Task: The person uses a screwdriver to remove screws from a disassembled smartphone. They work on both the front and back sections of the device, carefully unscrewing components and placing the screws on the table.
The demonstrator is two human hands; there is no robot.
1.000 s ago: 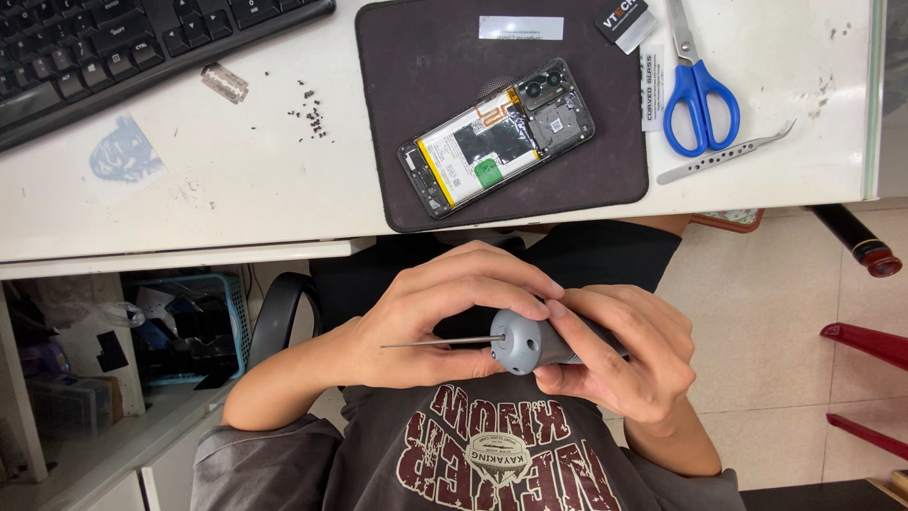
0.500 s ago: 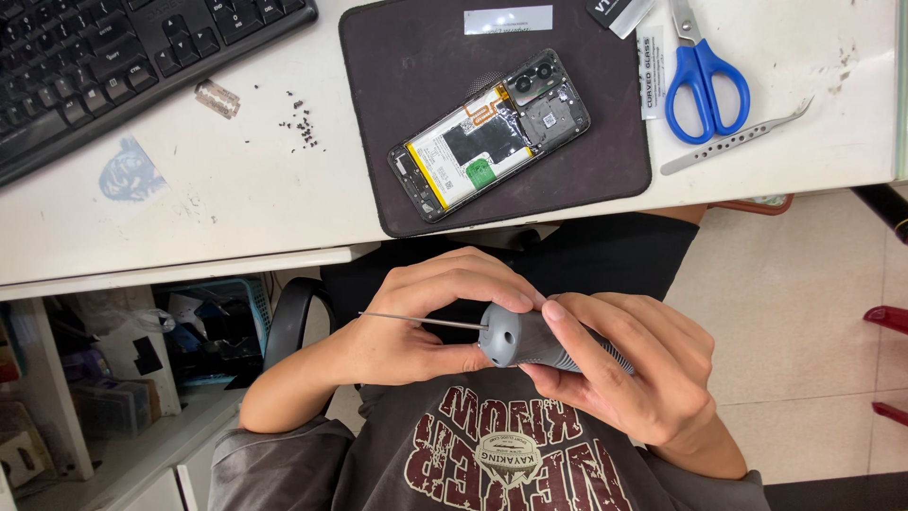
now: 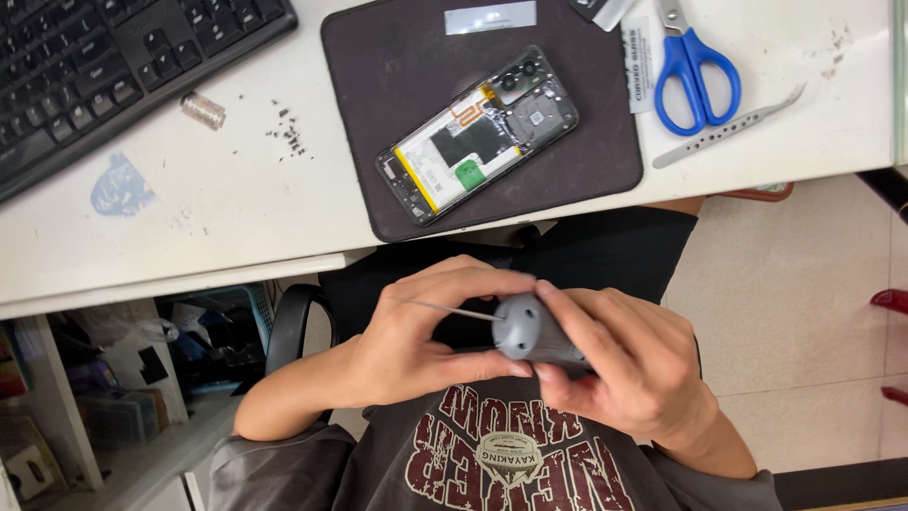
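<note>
Over my lap, both hands hold a grey screwdriver (image 3: pixel 530 331) with a thin metal shaft (image 3: pixel 452 310) pointing left. My right hand (image 3: pixel 629 364) wraps the grey handle. The fingers of my left hand (image 3: pixel 440 331) pinch around the shaft and the front of the handle. On the white desk above lies an opened phone (image 3: pixel 478 132) with its back cover off, showing battery and boards, resting on a dark mat (image 3: pixel 378 85). Neither hand touches the phone.
A black keyboard (image 3: pixel 113 66) sits at the desk's upper left, with a small metal cylinder (image 3: pixel 203 109) and several tiny dark screws (image 3: pixel 287 132) beside it. Blue-handled scissors (image 3: pixel 695 61) and metal tweezers (image 3: pixel 728 137) lie right of the mat. Shelves with clutter stand under the desk at left.
The view has shifted slightly; both hands stay together on the screwdriver over my lap, with the fingers adjusting around the shaft. The phone and tools on the desk have not moved.
</note>
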